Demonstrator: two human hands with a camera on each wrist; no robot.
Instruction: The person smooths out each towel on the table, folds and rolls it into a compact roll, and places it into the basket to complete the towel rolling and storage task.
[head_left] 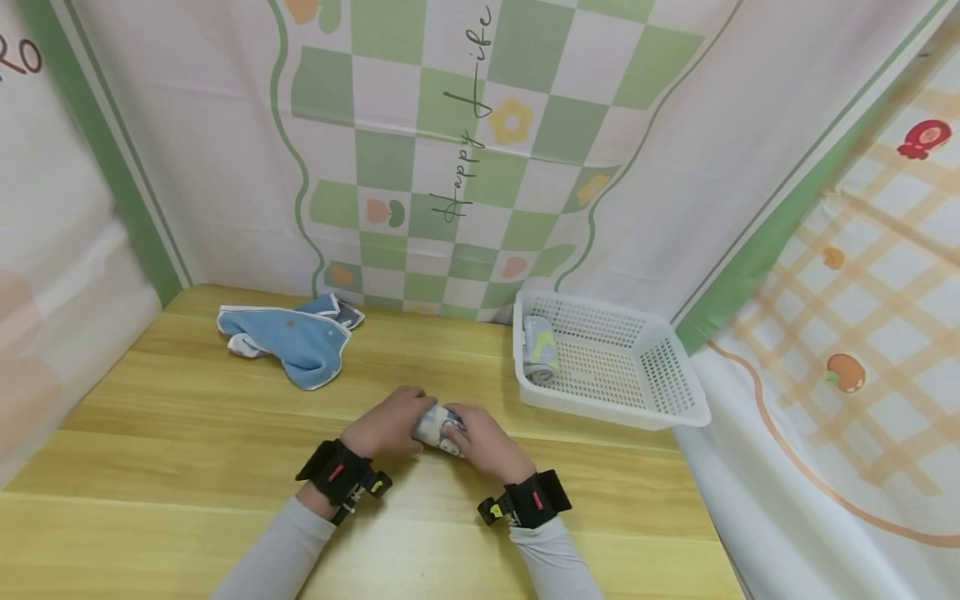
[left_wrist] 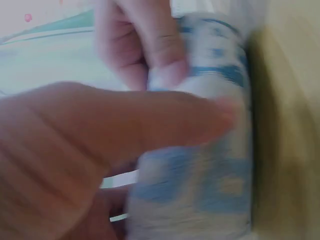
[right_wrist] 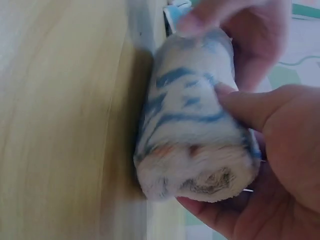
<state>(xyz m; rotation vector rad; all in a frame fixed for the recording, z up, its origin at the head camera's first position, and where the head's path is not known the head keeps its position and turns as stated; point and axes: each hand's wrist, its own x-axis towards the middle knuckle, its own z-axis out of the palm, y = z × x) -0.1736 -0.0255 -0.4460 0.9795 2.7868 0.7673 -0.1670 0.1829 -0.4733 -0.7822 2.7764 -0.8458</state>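
A rolled-up towel [head_left: 438, 429], white with blue patterning, lies between both hands over the middle of the table. My left hand [head_left: 392, 423] grips its left end, thumb laid across the top in the left wrist view. From the other side my right hand [head_left: 489, 443] holds the roll, its thumb on the cloth and fingers curled beneath. In the right wrist view the coiled end of the towel [right_wrist: 200, 115] faces the camera. The fingertips under the roll are partly hidden.
A blue cloth with white edging [head_left: 300, 337] lies crumpled at the back left. At the back right stands a white perforated basket [head_left: 637, 412], with a rolled grey and yellow towel [head_left: 540, 350] at its left side. A patterned curtain [head_left: 465, 167] hangs behind the wooden table [head_left: 187, 442].
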